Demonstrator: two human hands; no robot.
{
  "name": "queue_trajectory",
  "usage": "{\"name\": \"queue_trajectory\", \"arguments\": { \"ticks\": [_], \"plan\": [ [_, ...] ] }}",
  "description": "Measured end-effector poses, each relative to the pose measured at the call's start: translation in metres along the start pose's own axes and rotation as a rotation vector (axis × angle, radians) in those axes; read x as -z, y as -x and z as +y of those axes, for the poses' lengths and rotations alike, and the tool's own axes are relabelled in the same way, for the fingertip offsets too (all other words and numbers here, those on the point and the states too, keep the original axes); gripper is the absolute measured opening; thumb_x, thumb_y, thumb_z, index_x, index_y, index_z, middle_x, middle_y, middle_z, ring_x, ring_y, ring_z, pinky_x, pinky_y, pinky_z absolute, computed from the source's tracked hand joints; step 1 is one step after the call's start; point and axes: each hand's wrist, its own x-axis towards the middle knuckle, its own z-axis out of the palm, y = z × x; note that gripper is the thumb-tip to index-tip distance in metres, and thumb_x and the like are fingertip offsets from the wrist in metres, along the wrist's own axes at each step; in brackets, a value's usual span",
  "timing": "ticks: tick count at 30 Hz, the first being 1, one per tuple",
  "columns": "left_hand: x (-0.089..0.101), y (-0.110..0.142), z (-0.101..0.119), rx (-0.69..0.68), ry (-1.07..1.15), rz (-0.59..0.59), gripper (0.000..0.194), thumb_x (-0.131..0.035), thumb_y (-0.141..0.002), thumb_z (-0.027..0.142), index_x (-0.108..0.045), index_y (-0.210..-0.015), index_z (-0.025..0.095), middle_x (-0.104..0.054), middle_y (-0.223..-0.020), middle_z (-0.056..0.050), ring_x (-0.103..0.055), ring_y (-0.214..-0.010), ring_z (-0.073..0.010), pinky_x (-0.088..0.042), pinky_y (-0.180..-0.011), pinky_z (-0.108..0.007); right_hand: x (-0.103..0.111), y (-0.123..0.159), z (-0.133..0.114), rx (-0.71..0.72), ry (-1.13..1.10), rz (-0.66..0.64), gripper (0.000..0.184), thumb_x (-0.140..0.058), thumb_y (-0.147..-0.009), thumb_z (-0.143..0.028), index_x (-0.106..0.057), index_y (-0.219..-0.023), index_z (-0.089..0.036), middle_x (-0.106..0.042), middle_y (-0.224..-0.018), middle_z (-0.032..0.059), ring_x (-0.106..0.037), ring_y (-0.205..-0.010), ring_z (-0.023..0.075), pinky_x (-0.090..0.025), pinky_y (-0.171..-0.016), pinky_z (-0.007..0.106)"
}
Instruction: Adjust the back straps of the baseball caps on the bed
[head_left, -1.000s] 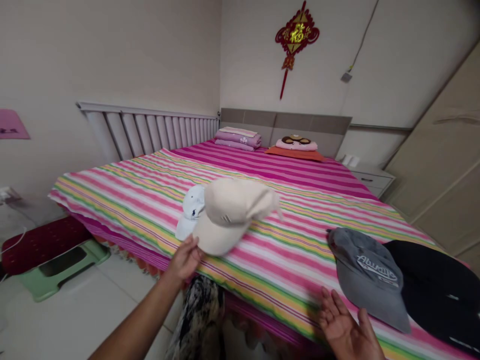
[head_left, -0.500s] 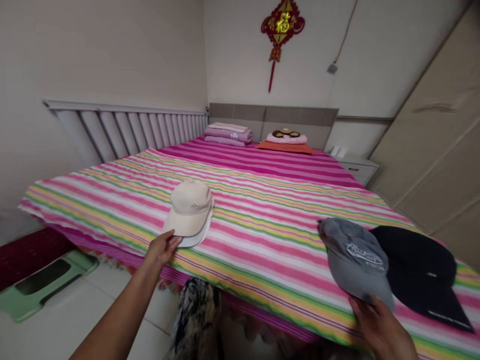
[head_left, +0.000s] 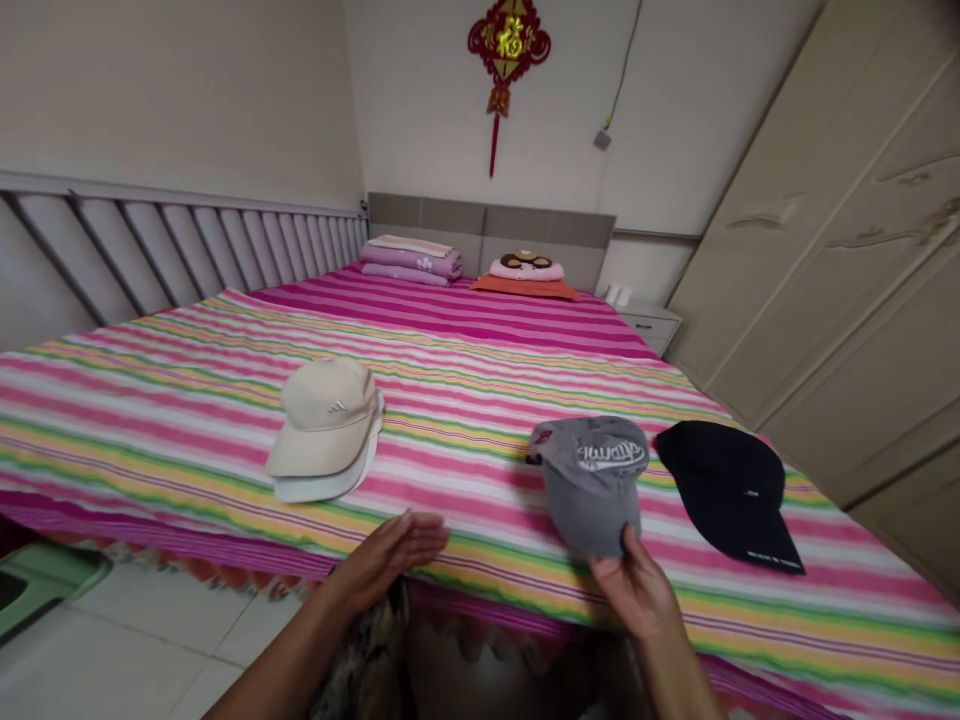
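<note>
My right hand (head_left: 637,590) grips the brim of a grey baseball cap (head_left: 596,490) with white lettering, held over the striped bedspread. To its right lies a black cap (head_left: 731,490) with small white marks on the crown and brim. My left hand (head_left: 394,560) is open, fingers stretched out, over the near edge of the bed and touching no cap. Up and left of it sits a beige cap (head_left: 322,410), stacked on a whitish cap (head_left: 330,487) whose brim shows underneath.
The striped bedspread (head_left: 450,450) covers the near part of the bed. Folded purple bedding (head_left: 412,262) and an orange and pink pile (head_left: 525,280) lie by the headboard (head_left: 427,215). A green stool (head_left: 56,580) stands at lower left, a wardrobe (head_left: 825,250) at right.
My left hand has let go of the beige cap's brim and moved right. My right hand has taken the grey cap left, away from the black cap, and turned it. The view has shifted right.
</note>
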Motion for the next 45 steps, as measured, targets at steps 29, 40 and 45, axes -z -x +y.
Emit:
{"name": "queue_trajectory", "arguments": {
  "ticks": [29, 40, 45],
  "plan": [
    [-0.091, 0.017, 0.036, -0.225, -0.085, -0.391, 0.064, -0.063, -0.066, 0.030, -0.043, -0.125, 0.020, -0.060, -0.100, -0.010, -0.057, -0.073, -0.0155, -0.040, -0.064, -0.025, -0.083, 0.086, 0.011, 0.150, 0.974, -0.503, 0.028, -0.060, -0.069, -0.043, -0.052, -0.066, -0.015, -0.043, -0.049, -0.0052, -0.036, -0.044, 0.0077, -0.029, -0.043, 0.020],
    [-0.093, 0.008, 0.013, 0.165, 0.014, -0.349, 0.021, -0.067, -0.059, 0.022, -0.066, -0.074, 0.007, -0.066, -0.064, -0.008, -0.058, -0.054, -0.0127, -0.042, -0.057, -0.023, -0.085, 0.084, 0.015, 0.344, 1.073, -0.517, 0.021, -0.052, -0.077, -0.037, -0.051, -0.069, -0.017, -0.046, -0.055, -0.0038, -0.041, -0.046, 0.0086, -0.035, -0.044, 0.020],
    [-0.097, 0.006, 0.009, 0.102, -0.002, -0.172, 0.018, -0.072, -0.053, 0.020, -0.062, -0.062, 0.008, -0.062, -0.053, -0.004, -0.054, -0.045, -0.0096, -0.041, -0.048, -0.020, -0.078, 0.083, 0.015, 0.884, 1.383, -0.588, 0.012, -0.047, -0.083, -0.023, -0.058, -0.081, -0.018, -0.059, -0.076, 0.0053, -0.056, -0.072, 0.0164, -0.044, -0.062, 0.027]
  ]
}}
